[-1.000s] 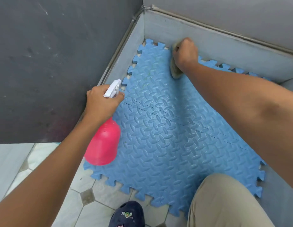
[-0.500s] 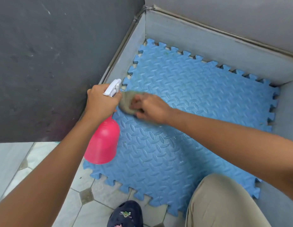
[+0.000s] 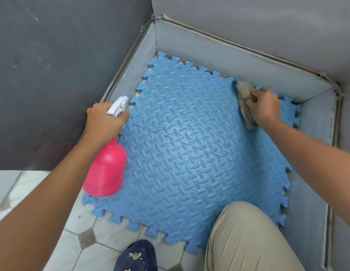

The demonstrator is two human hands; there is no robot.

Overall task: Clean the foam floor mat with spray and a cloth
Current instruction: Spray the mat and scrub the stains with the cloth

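Grey walls (image 3: 209, 61) box in the foam mat (image 3: 189, 163); right hand (image 3: 264, 108) clamps a soft, bunched cloth (image 3: 243, 96) under its palm on the mat, left hand (image 3: 105, 120) curls round the pink spray bottle (image 3: 106, 171) by its neck. Foam looks light and could slide, so press flat.

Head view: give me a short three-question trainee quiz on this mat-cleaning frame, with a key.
1. True or false: the left hand grips the pink spray bottle at its neck.
2. Where on the blue foam mat is the cloth? A) near edge by the knee; B) far right edge by the grey wall; C) centre.
3. Which hand holds the cloth?
Key: 1 true; 2 B; 3 the right hand.
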